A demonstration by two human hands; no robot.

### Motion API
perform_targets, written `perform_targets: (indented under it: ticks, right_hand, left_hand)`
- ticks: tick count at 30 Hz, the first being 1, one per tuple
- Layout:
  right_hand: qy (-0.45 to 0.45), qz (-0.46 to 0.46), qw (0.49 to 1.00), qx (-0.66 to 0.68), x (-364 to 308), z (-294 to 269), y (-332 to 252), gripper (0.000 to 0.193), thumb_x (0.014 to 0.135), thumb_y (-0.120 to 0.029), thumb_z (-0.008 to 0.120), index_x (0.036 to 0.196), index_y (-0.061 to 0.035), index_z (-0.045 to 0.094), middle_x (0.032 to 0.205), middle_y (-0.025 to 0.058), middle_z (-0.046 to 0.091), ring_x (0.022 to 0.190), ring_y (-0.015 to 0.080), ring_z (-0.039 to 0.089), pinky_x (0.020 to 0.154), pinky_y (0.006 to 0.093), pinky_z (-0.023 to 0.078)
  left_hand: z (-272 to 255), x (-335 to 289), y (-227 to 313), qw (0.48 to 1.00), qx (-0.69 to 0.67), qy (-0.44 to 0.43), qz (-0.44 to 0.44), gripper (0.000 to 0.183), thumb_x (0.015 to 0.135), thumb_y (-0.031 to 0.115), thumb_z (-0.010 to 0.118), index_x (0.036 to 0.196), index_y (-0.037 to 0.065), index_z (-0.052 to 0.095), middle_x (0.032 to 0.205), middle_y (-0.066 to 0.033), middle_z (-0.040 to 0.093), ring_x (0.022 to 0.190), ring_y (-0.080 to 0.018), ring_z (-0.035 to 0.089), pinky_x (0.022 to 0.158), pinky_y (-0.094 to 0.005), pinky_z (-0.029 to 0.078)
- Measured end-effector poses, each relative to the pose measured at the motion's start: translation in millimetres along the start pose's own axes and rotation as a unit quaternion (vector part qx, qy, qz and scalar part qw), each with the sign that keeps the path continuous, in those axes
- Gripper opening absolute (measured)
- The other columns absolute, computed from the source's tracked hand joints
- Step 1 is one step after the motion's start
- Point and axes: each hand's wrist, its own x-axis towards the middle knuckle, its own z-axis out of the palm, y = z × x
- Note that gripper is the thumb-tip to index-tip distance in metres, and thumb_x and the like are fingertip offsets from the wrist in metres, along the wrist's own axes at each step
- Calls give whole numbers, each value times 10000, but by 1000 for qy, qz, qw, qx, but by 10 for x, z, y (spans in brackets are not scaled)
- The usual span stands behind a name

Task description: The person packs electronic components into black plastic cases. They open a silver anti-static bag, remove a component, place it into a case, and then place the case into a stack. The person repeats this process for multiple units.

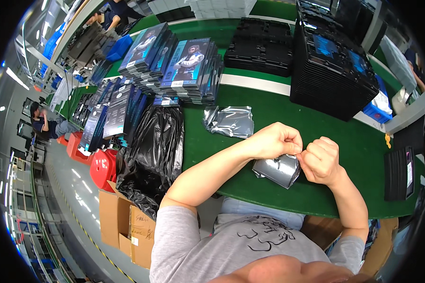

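Observation:
On the green table in front of me lies a shiny grey plastic-wrapped packet (pixel 277 171), tilted, its lower corner toward the table's near edge. My left hand (pixel 279 140) is closed in a pinch at the packet's upper edge. My right hand (pixel 322 160) is curled almost into a fist, its thumb and forefinger pinching at the packet's upper right corner. The fingertips of both hands nearly meet there, and they hide what exactly lies between them. A second clear-wrapped grey packet (pixel 229 121) rests flat beyond my left forearm.
Stacks of printed blue boxes (pixel 186 66) stand at the back left, near a black plastic bag (pixel 158 141) hanging over the edge. Black trays (pixel 333 66) are piled high at the back right. Below left are a cardboard box (pixel 141 236) and a red stool (pixel 104 167).

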Motion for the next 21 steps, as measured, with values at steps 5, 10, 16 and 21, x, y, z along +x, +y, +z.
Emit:
perform_targets:
  ticks: [5,10,16,21]
  right_hand:
    - [4,-34,999,-38,20,-32,21,287,688,-90,760,604,-95,486,583,6,389,474,162,420,449,319,301]
    - [0,-42,998,-57,-11,-26,35,294,704,-137,766,610,-108,488,586,-3,396,485,156,429,454,313,310]
    - [-19,-55,998,36,6,-25,-83,302,739,-178,764,636,-117,488,627,-7,477,509,152,476,478,300,343]
    - [-58,-36,992,103,-80,-111,-85,292,729,-159,769,640,-113,494,642,-5,490,525,161,491,491,306,352]
  left_hand:
    - [13,47,-145,992,-125,11,-9,92,937,72,635,885,-1,652,814,-18,660,767,-70,590,720,-233,490]
    - [24,71,-112,995,-48,83,12,92,934,67,630,864,8,627,789,3,628,760,-63,566,710,-233,479]
    - [-169,92,-200,962,25,269,44,76,939,106,604,899,41,595,779,37,568,730,-47,501,681,-219,440]
    - [-296,113,-155,939,106,327,23,112,991,135,552,925,45,559,775,46,545,715,-47,477,662,-222,420]
